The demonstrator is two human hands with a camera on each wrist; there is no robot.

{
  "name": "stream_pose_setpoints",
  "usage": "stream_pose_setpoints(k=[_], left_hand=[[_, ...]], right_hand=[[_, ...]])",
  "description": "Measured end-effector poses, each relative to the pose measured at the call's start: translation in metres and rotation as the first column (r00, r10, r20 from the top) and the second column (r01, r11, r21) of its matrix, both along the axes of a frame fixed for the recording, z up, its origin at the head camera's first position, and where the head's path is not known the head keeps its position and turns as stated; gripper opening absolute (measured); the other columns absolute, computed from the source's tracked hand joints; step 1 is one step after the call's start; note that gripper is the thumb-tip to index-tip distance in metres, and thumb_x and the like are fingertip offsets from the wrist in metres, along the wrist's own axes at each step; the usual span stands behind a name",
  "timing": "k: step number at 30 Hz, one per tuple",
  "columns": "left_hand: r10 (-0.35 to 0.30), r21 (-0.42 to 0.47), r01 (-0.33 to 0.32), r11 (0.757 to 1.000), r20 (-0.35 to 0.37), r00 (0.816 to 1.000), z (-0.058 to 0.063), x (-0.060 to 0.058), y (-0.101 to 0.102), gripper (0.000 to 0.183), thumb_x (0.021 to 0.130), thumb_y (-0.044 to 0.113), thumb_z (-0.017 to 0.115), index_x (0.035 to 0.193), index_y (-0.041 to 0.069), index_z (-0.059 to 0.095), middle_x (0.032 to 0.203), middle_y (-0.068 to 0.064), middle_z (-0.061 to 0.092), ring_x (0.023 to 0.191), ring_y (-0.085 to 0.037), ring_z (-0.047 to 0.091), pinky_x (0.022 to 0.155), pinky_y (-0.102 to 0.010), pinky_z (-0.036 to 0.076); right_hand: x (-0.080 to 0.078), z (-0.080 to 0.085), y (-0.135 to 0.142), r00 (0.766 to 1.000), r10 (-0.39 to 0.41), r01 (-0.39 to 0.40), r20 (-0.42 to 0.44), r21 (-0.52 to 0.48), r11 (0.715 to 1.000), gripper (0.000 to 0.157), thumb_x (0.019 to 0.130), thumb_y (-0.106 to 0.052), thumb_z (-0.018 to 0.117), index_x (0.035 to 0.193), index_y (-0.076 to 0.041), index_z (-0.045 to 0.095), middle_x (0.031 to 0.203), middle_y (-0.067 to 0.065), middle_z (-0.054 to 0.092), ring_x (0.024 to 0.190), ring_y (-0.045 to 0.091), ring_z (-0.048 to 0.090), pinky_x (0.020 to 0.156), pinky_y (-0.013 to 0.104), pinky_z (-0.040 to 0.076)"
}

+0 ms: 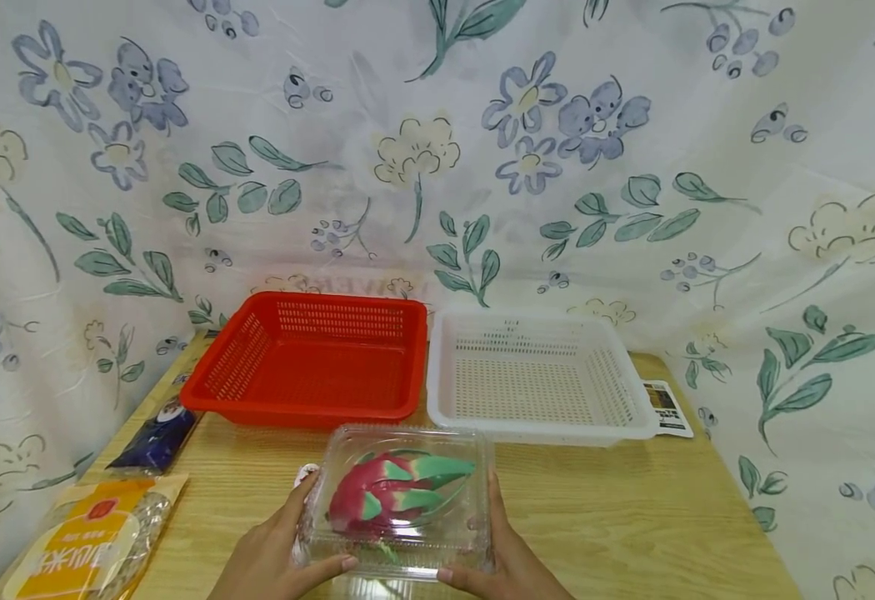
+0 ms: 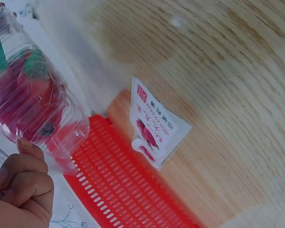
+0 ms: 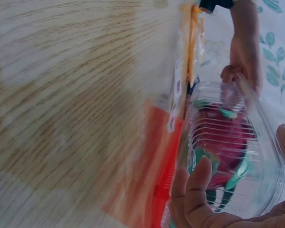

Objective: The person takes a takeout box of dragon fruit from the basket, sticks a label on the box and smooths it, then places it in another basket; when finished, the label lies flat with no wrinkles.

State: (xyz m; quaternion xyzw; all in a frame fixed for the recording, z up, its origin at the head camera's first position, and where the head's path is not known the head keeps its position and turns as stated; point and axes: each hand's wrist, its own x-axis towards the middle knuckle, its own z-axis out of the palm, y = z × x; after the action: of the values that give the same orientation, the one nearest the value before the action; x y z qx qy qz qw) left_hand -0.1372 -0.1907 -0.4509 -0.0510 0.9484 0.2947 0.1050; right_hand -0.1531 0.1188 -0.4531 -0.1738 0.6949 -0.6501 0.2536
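A clear plastic clamshell box (image 1: pixel 475 500) is held above the wooden table's front. Inside it lies a dragon fruit (image 1: pixel 366 500), red-pink with green scales. My left hand (image 1: pixel 276 537) grips the box's left side, thumb on the near edge. On the opposite side my right hand (image 1: pixel 516 554) holds it the same way. The right wrist view shows my right hand's fingers (image 3: pixel 199 194) curled round the box's side. A small white packet with a red fruit picture (image 2: pixel 154 123) stands apart from my left hand in the left wrist view. In the head view the box mostly hides it.
A red basket (image 1: pixel 302 408) and a white basket (image 1: pixel 542 429) stand side by side behind the box. At left lie a dark blue packet (image 1: pixel 154 437) and an orange-and-clear bag (image 1: pixel 92 542). A white-and-dark packet (image 1: pixel 670 408) lies right of the white basket. Patterned cloth (image 1: pixel 377 75) hangs behind.
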Motion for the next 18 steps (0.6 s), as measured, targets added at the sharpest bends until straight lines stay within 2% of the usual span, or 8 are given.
stream_pose_setpoints(k=[3, 8, 12, 18], left_hand=[[-0.003, -0.001, 0.003, 1.000, 0.005, 1.000, -0.001, 0.000, 0.000, 0.121, 0.068, 0.070, 0.076, 0.157, 0.009, 0.022, 0.139, -0.020, 0.055, 0.110, -0.036, 0.063, 0.090, -0.063, 0.050], [-0.010, 0.006, 0.010, 1.000, 0.004, 1.000, -0.002, -0.001, 0.002, 0.118, 0.069, 0.070, 0.076, 0.157, 0.011, 0.023, 0.139, -0.019, 0.056, 0.107, -0.035, 0.064, 0.088, -0.062, 0.051], [-0.029, 0.015, 0.030, 0.999, -0.025, 0.999, -0.002, 0.000, 0.005, 0.113, 0.071, 0.071, 0.074, 0.156, 0.014, 0.026, 0.140, -0.016, 0.056, 0.108, -0.034, 0.065, 0.087, -0.061, 0.052], [-0.047, 0.000, 0.047, 0.999, -0.027, 0.999, -0.005, -0.002, 0.008, 0.112, 0.072, 0.072, 0.072, 0.156, 0.012, 0.026, 0.140, -0.017, 0.056, 0.110, -0.036, 0.064, 0.089, -0.062, 0.051]], right_hand=[[0.000, -0.002, 0.000, 1.000, -0.007, 0.007, 0.022, 0.008, 1.000, 0.117, 0.092, -0.025, 0.071, 0.152, -0.033, -0.029, 0.158, 0.029, 0.022, 0.127, 0.035, 0.054, 0.106, 0.054, 0.044], [-0.002, -0.004, 0.002, 0.999, -0.002, 0.001, 0.047, 0.004, 1.000, 0.116, 0.093, -0.025, 0.071, 0.152, -0.038, -0.027, 0.160, 0.025, 0.022, 0.129, 0.034, 0.054, 0.109, 0.058, 0.038], [-0.004, -0.007, 0.005, 0.998, 0.002, -0.003, 0.062, 0.022, 1.000, 0.114, 0.093, -0.026, 0.070, 0.152, -0.040, -0.026, 0.161, 0.022, 0.023, 0.130, 0.030, 0.052, 0.112, 0.061, 0.032], [-0.008, -0.013, 0.009, 0.999, 0.003, -0.006, 0.044, 0.055, 0.998, 0.114, 0.094, -0.027, 0.070, 0.153, -0.034, -0.028, 0.161, 0.023, 0.022, 0.131, 0.030, 0.051, 0.113, 0.061, 0.030]])
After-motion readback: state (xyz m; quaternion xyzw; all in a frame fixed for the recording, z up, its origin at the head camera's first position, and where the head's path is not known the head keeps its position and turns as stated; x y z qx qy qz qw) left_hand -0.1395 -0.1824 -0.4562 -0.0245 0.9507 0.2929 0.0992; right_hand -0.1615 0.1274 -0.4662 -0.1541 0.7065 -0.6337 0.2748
